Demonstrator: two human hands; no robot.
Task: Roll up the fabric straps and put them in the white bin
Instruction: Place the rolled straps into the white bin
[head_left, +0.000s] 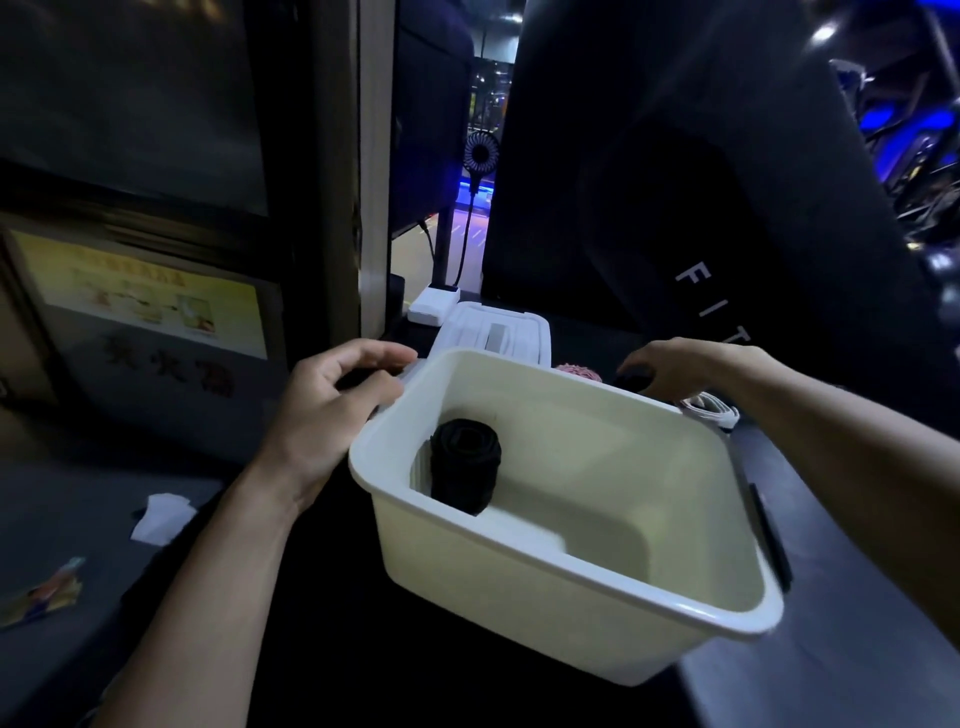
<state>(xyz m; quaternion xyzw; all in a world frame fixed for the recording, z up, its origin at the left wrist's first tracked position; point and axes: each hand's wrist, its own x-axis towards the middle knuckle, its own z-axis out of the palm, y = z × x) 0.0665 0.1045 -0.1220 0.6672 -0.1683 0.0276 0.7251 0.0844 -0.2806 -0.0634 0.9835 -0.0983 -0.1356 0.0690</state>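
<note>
1 rolled black fabric strap (465, 464) inside the white bin (566, 613), lying on the bin floor against the left wall, near the far-left inside corner. Bin tilted, its near-right corner raised toward the camera; resting on the dark counter (831, 675), close to the counter's left edge. No other strap seen inside.

Behind the bin's far rim: a white lid (493, 332) lying flat, a small white box (432, 306) just beyond it near the counter's far-left corner, a pink ruffled object (577, 372) peeking over the rim, mostly hidden. At the bin's far-right corner, a coil of white cord (711, 410) on the counter. Farther back, a small black fan (480, 150) with its cable hanging down, and a large dark panel (727, 208) lettered "FIT" blocking the far-right side. Left of the counter, lower down: a yellow poster (140, 291), a crumpled white paper (161, 517), a coloured wrapper (47, 592).

Left hand (327, 410) at the bin's far-left corner, fingers curled over the rim handle there, thumb below, gripping it. Right hand (675, 366) beyond the far rim, well apart from the left, fingers bent downward onto something dark (631, 382) on the counter; cannot tell whether pinching it or only touching, fingertips blurred and partly hidden by the rim.
</note>
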